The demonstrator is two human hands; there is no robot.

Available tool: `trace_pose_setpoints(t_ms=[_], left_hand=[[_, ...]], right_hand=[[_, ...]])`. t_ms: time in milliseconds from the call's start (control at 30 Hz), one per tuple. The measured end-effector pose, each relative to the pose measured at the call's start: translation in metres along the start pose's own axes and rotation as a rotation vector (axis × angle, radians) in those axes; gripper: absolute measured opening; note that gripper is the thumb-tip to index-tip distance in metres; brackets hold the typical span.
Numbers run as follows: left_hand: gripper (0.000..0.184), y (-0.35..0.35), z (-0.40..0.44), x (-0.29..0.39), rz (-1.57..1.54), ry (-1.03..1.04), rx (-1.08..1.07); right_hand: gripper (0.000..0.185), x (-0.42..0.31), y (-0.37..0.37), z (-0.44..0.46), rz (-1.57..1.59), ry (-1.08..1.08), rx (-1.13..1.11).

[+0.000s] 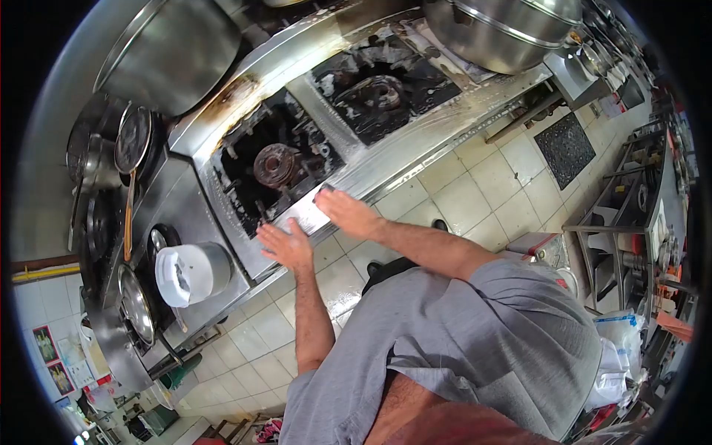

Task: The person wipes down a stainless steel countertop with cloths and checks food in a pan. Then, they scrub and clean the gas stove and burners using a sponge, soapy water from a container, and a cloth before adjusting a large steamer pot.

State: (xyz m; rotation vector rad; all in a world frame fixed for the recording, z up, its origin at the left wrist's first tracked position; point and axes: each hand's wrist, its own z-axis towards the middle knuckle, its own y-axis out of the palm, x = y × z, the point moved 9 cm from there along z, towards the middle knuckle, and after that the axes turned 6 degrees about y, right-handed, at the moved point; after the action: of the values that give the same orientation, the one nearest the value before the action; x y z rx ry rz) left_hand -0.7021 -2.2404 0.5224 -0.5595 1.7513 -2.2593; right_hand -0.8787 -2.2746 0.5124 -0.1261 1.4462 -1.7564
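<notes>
L. hand [285, 245] and R. hand [348, 213] are held apart at the front rim of the stove [335, 126], which is sited directly before the person; L. fingers are spread, and at R. fingertips a small dark item [324, 192] is noted, ID and grip unconfirmed. Contact w/ rim can't be told. To L., a white pot [210, 273] is carried on the adj. steel bench [182, 199]. Beyond the hands, the L. burner [277, 165] is seen, surrounds soiled, then the R. burner [378, 93], likewise. Far side: lge. steel pot [174, 55] is stood back L., steel vessel [497, 37] back R.
</notes>
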Motion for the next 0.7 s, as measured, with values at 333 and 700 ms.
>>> trace_pose_setpoints(t_ms=[333,700], left_hand=[[0.095,0.013,0.005,0.041,0.042,-0.522,-0.056],[0.092,0.016,0.009,0.054,0.088,-0.534,-0.093]], right_hand=[[0.054,0.398,-0.267,-0.115,-0.595,0.660,0.123],[0.047,0.164,-0.108,-0.044,0.196,0.124,0.129]])
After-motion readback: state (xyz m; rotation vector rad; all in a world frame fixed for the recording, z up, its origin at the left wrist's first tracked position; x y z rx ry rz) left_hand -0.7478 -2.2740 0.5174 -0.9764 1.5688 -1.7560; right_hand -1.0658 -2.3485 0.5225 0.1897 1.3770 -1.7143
